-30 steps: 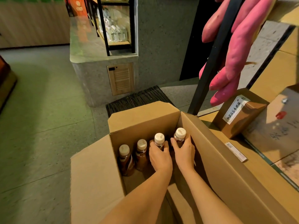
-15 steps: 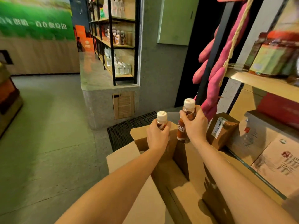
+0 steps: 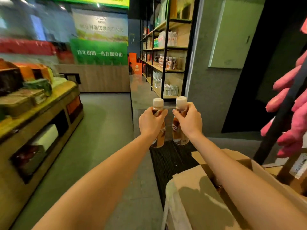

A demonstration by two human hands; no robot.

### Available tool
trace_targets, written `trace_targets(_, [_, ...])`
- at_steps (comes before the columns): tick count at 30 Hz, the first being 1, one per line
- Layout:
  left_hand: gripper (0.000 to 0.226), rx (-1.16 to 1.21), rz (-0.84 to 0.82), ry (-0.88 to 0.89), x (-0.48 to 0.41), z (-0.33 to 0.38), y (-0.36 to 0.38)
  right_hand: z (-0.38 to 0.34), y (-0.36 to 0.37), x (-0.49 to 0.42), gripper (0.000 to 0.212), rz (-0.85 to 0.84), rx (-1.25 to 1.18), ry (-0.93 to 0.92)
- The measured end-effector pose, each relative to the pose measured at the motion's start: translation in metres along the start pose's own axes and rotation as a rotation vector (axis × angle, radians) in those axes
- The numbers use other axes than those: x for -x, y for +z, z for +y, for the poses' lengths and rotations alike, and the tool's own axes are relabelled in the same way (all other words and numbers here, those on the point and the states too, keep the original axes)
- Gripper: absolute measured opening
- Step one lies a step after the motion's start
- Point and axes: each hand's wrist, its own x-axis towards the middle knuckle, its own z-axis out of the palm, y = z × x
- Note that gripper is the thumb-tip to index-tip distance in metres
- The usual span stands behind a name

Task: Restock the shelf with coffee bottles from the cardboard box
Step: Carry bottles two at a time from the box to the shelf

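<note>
My left hand grips one coffee bottle by its neck, brown drink under a cream cap. My right hand grips a second coffee bottle the same way. Both bottles hang upright side by side in the air, out in front of me at arm's length. The open cardboard box stands at the lower right, below my right forearm; its inside is mostly hidden. A tall black-framed shelf with wooden boards and rows of bottles stands ahead, beyond the bottles.
A dark floor mat lies under the bottles. A low wooden display stand with boxed goods runs along the left. Pink rubber gloves hang on a black post at the right. A grey pillar stands by the shelf.
Both hands have lifted their bottles out of the box and carried them up and forward. My view has swung up from the box toward the aisle and the shelf.
</note>
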Motion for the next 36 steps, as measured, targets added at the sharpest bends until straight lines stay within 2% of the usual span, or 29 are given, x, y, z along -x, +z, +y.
trace_targets(11, [0.026,0.040,0.028,0.003,-0.145,-0.107,-0.182,-0.119,0.219,-0.044,0.038,-0.115,-0.122,-0.074])
trace_targets(18, [0.034,0.015,0.056,-0.014,-0.236,-0.166,-0.251,-0.179,0.332,-0.086,0.037,-0.148,-0.188,-0.081])
trace_targets(21, [0.036,-0.006,0.086,-0.023,-0.276,-0.192,-0.264,-0.187,0.377,-0.109,0.036,-0.151,-0.209,-0.081])
trace_targets(27, [0.026,-0.022,0.109,-0.051,-0.365,-0.251,-0.269,-0.176,0.471,-0.180,0.039,-0.173,-0.190,-0.078])
trace_targets(32, [0.039,-0.015,0.138,-0.068,-0.475,-0.294,-0.247,-0.160,0.542,-0.275,0.040,-0.203,-0.185,-0.106])
trace_targets(36, [0.036,0.017,0.179,-0.041,-0.575,-0.310,-0.227,-0.152,0.590,-0.365,0.038,-0.231,-0.212,-0.137])
